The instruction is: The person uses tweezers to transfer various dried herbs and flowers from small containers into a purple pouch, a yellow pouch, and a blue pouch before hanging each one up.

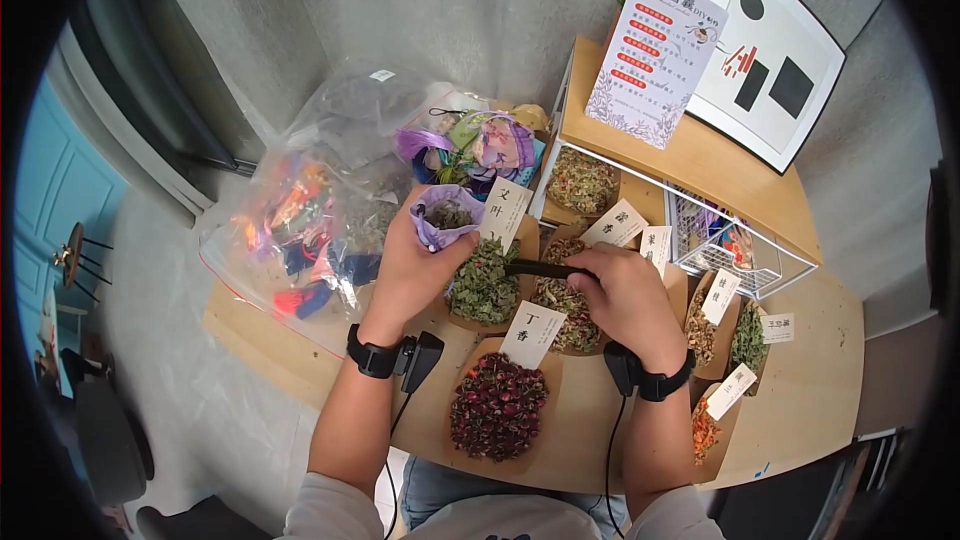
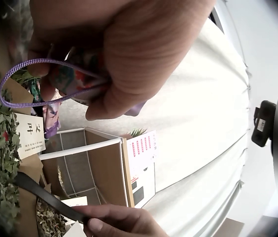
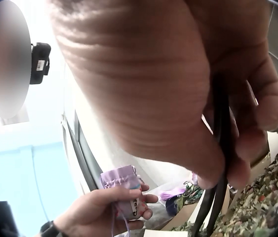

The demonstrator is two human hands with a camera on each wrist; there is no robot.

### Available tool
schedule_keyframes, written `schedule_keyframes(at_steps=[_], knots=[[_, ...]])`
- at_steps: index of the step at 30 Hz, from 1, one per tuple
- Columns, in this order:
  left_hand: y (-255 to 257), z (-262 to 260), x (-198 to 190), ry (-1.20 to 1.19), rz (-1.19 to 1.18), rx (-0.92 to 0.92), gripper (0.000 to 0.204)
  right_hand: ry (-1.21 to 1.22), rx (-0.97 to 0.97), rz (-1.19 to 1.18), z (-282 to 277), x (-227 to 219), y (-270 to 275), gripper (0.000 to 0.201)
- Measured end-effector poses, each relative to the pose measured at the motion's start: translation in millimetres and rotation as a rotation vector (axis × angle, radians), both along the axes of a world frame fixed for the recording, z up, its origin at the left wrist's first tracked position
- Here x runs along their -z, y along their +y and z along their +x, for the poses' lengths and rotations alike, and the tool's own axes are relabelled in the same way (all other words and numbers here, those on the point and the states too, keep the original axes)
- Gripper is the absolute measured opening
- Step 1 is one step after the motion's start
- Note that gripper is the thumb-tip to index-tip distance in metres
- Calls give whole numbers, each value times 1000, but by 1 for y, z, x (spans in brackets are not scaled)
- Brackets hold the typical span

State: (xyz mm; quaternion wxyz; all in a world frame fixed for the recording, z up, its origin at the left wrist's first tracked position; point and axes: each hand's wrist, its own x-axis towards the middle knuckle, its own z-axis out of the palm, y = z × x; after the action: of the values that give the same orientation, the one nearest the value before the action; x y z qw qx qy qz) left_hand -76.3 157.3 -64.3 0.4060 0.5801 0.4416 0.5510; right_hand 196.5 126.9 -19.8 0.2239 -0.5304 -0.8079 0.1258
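My left hand (image 1: 400, 270) grips a small lavender drawstring pouch (image 1: 440, 239), its mouth facing up with dark dried herb showing inside. A purple cord (image 2: 35, 104) loops from the pouch in the left wrist view. My right hand (image 1: 635, 302) pinches a pair of black tongs (image 1: 548, 269) between thumb and fingers; both prongs (image 3: 205, 212) show close together in the right wrist view. The tips reach left to the edge of a paper tray of dried green leaves (image 1: 482, 288). Beneath the right hand lies a tray of mixed dried chips (image 1: 570, 318).
Dried red buds (image 1: 497, 407) fill a tray at the front. More herb trays with white name cards (image 1: 720, 296) stand right. Plastic bags (image 1: 310, 230) and colourful pouches (image 1: 500, 143) lie back left. A wooden shelf (image 1: 690, 165) carries a printed sign (image 1: 655, 55).
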Motion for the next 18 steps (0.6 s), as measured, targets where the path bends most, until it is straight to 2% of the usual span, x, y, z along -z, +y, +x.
schedule_keyframes(at_steps=[3,6,13,15,18], knots=[[-1,0,-1,-23,0,2,35,-46,96,22,-2,-18,-6,14],[-2,1,-3,-13,-4,6,34,-51,69,-42,12,-15,-3,13],[-1,-1,-1,7,-6,30,37,-57,60,-110,7,-14,-3,11],[-2,0,-2,-15,-4,39,33,-26,-19,-155,6,-12,-1,11],[-1,-1,0,-15,-10,53,36,-10,-33,-164,2,-13,-1,12]])
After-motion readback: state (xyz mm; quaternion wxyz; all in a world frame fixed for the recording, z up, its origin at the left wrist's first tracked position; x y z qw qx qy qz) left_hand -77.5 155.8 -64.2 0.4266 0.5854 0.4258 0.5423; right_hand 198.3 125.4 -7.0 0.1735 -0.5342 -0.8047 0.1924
